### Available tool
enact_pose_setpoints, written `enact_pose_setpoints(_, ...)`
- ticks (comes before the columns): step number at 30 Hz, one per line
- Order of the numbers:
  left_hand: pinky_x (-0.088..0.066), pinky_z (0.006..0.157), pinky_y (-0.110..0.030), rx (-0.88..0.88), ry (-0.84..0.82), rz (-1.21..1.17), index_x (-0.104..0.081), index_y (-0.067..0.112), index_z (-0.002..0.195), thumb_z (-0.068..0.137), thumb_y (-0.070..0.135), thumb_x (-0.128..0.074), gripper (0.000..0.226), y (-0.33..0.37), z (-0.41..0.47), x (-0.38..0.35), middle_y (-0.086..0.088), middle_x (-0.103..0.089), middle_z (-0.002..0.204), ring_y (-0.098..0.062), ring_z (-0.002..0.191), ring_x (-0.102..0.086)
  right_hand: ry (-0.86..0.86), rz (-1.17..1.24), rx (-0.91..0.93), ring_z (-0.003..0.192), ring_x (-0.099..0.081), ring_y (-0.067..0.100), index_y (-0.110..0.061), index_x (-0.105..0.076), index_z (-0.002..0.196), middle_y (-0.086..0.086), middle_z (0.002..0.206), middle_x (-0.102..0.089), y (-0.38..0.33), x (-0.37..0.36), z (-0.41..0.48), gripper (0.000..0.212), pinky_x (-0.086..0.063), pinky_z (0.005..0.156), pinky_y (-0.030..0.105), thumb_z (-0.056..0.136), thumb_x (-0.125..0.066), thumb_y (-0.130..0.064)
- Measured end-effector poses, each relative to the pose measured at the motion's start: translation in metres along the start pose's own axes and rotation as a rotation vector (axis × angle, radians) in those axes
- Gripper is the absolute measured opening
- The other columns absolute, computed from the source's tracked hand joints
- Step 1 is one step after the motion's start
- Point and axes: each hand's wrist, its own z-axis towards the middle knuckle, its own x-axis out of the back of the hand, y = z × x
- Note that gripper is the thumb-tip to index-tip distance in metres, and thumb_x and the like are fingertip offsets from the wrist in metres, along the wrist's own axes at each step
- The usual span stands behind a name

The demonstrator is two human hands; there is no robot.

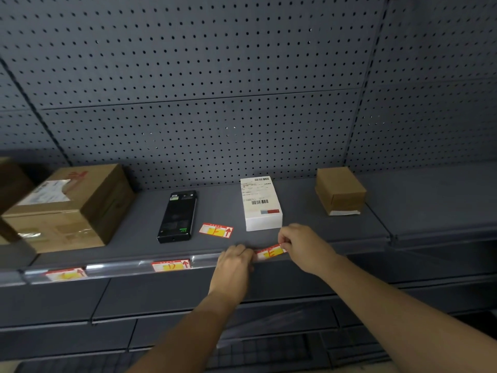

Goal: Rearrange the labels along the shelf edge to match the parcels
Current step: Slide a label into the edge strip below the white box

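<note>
- Pinching the right end of the E label (269,253), the right hand (301,246) has its thumb and fingertips closed on the card, just in front of the white box (262,203).
- The left hand (236,262) curls its fingers over the shelf edge at the card's left end and seems to hold that end. The exact contact is hidden by the knuckles.
- The card bows slightly between the two hands. It looks as though they are flexing it so it will slip into the edge channel below that parcel.
- A loose F label (216,230) lies flat on the shelf (309,230) between the black handheld device (177,215) and the white box, probably set aside until its place is free.
- Further left, a D label (171,265) sits in the clear strip (121,266) along the shelf edge. Another label (66,273) sits below the large brown box (67,205); its letter is too blurred to read.
- A small brown box (340,191) stands to the right, with no label showing below it.
- Behind everything rises a dark grey pegboard (215,76), and more grey shelving runs below in dim light.
</note>
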Motion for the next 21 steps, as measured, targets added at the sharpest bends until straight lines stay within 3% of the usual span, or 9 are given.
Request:
enact_pose_setpoints(3,-0.042,0.086,-0.03,-0.019,-0.01,-0.017,-0.065,0.019,0.095,0.084,0.01,-0.065,0.014,-0.001,0.002,0.002,-0.001,-0.061,0.101,-0.02,0.095,-0.053,0.013,-0.106,0.043,0.082,-0.054,0.011,-0.023,-0.057,0.086,-0.003,0.097,-0.055,0.001,-0.004,-0.004,0.015,-0.046,0.071,0.022,0.094,-0.06,-0.011)
enact_pose_setpoints(6,-0.043,0.089,-0.03,-0.026,-0.014,-0.027,-0.065,0.018,0.099,0.085,0.011,-0.065,0.015,-0.003,0.004,0.002,-0.002,-0.061,0.104,-0.02,0.097,-0.053,0.027,-0.156,0.056,0.087,-0.052,0.01,-0.019,-0.066,0.094,-0.002,0.102,-0.055,0.004,-0.005,-0.007,0.009,-0.039,0.072,0.019,0.093,-0.063,-0.01)
enact_pose_setpoints(14,-0.043,0.092,-0.029,-0.032,0.026,-0.034,-0.061,0.025,0.102,0.087,0.026,-0.063,0.016,-0.004,0.0,0.015,0.005,-0.06,0.107,-0.015,0.1,-0.052,0.082,-0.023,0.032,0.086,-0.056,0.01,-0.02,-0.067,0.093,-0.005,0.1,-0.055,-0.001,0.005,-0.009,0.003,-0.048,0.076,0.021,0.09,-0.068,-0.022)
enact_pose_setpoints(21,-0.047,0.085,-0.037,0.039,0.084,0.063,-0.064,0.02,0.107,0.082,0.024,-0.062,0.025,-0.02,0.019,0.074,0.0,-0.064,0.105,-0.023,0.1,-0.056,0.025,0.009,0.077,0.114,-0.058,0.022,-0.021,-0.063,0.125,-0.001,0.134,-0.055,-0.033,0.022,0.005,0.034,-0.051,0.093,0.035,0.092,-0.065,-0.027)
